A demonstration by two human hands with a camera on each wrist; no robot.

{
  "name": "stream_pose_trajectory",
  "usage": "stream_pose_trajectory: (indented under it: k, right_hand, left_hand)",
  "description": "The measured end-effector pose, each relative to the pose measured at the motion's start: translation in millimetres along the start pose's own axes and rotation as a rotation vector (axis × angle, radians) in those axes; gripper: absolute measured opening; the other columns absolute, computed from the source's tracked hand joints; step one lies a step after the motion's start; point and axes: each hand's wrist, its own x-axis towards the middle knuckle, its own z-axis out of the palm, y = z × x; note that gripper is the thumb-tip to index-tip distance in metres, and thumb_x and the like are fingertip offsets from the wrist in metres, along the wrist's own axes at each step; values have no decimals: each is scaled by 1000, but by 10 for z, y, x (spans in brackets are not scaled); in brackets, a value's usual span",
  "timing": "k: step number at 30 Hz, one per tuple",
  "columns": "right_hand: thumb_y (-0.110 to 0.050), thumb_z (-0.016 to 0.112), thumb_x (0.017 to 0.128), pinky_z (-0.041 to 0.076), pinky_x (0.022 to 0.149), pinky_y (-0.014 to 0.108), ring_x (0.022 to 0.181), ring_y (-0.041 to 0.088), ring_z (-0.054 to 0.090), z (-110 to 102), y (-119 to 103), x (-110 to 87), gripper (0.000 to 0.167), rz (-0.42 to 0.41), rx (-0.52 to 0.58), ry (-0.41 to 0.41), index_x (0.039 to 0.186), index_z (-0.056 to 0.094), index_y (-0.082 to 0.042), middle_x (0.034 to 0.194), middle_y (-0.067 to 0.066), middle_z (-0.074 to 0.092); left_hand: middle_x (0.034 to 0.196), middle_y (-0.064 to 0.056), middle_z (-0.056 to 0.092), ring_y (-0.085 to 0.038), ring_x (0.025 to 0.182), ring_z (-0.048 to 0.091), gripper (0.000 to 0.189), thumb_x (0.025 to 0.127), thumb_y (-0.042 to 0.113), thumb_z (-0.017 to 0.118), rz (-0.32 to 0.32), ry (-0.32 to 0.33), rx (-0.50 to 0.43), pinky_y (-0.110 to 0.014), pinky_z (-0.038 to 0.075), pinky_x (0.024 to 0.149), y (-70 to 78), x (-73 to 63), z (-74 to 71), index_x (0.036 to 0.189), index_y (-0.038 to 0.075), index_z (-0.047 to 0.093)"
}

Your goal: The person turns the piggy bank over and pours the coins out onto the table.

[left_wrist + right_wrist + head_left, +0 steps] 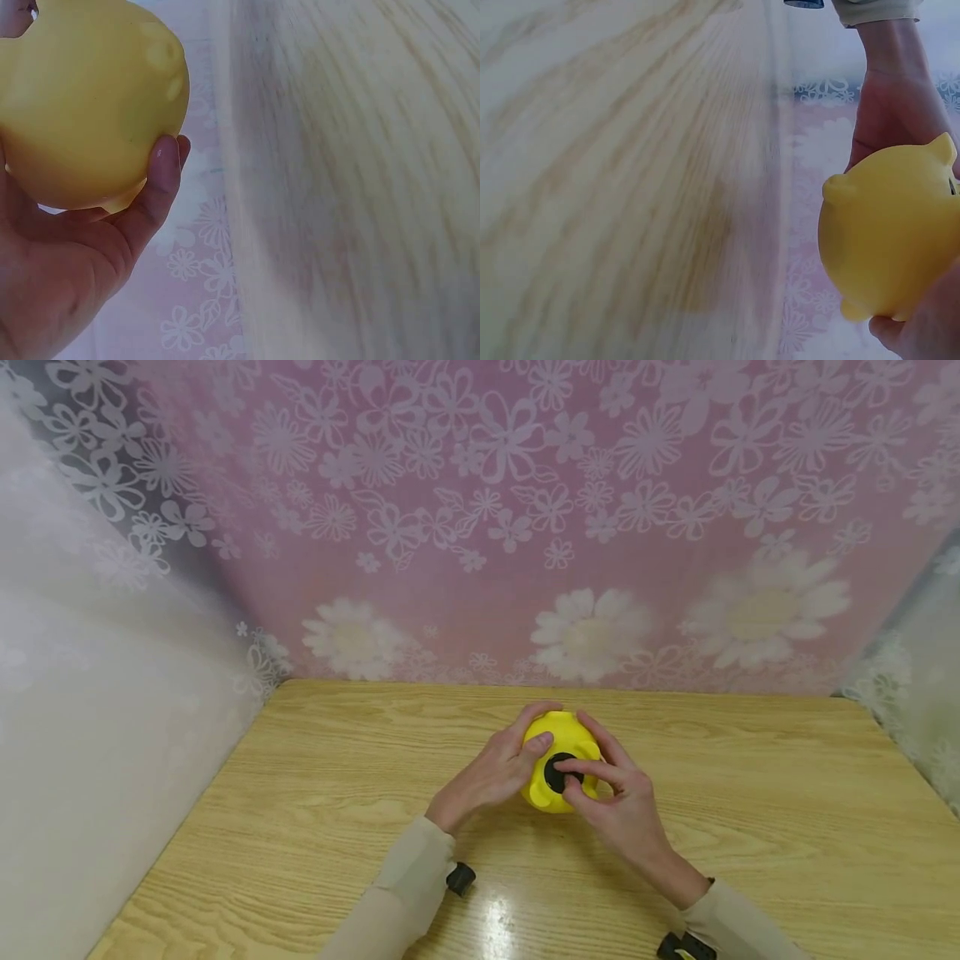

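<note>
A rounded yellow piggy bank (562,727) with stubby feet is held up between both hands, its black round plug (553,774) facing the head camera. My left hand (491,768) grips its left side, thumb on the near face and fingers around the far side. With thumb and index finger, my right hand (628,806) pinches at the plug, while another finger reaches along the top right of the body. In the left wrist view, the smooth yellow body (90,105) sits in the curled left hand (71,277). The right wrist view shows small knobs on the piggy bank (889,232).
The wood-grain table (337,752) stretches out under both forearms. Behind it hangs a pink flowered curtain (465,610), with pale sheets (97,693) at the sides. Dark wrist devices (461,878) sit on both sleeves.
</note>
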Motion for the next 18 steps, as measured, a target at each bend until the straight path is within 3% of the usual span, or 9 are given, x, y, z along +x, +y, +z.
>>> stream_pose_trajectory:
  k: [7,18]
  right_hand:
    - [20,66,83,49,99,10,144,9,45,-16,15,5,31,-29,-12,-47,100,79,-2,156,25,44]
    - [17,63,88,52,91,9,142,4,42,-28,19,10,30,12,-39,-112,101,79,-5,158,18,42]
  left_hand:
    - [100,-4,65,-9,68,65,53,110,55,28,-10,-17,-19,-25,57,67,-13,-10,-7,157,33,28]
    - [102,-3,65,-10,70,66,49,110,54,28,-39,-4,-29,-26,58,68,-49,-39,-8,156,38,29]
